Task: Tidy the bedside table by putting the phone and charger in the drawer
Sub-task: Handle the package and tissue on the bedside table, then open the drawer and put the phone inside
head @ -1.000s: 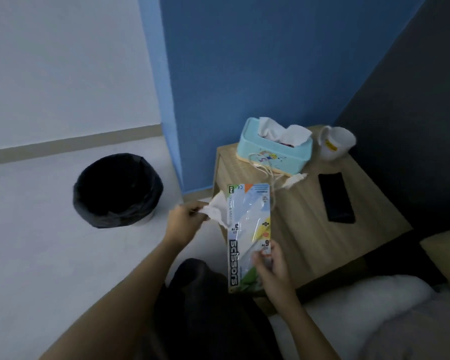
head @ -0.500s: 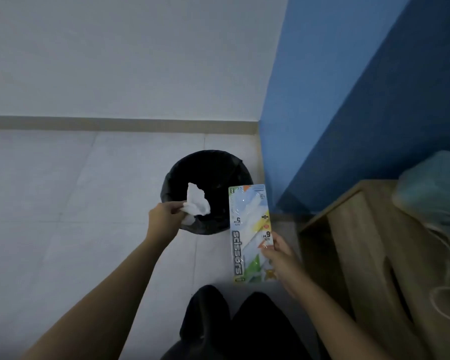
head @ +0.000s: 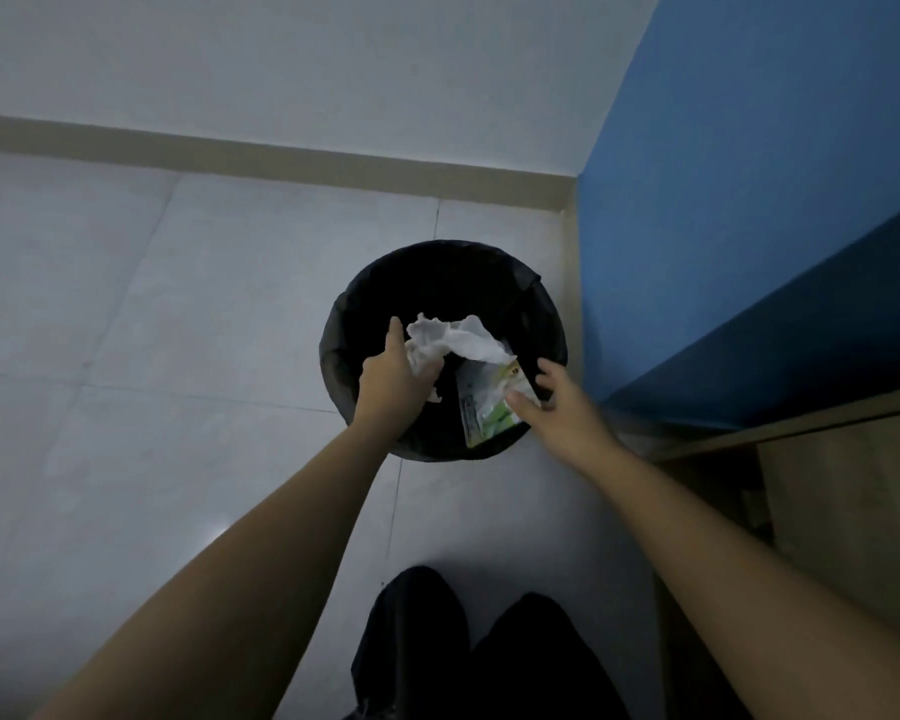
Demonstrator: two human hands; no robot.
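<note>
Black bin [head: 344,330] on the pale floor, both my hands over it.

The bin is biggest, by the blue wall [head: 749,200]. My left hand [head: 393,379] is over it with fingers curled on a white tissue [head: 458,340]. My right hand [head: 557,407] has fingers spread, just touching a scissors packet [head: 484,402] tipping into the bin. I think I should let go right over the middle so nothing falls out. The phone and charger are not in sight.
</note>
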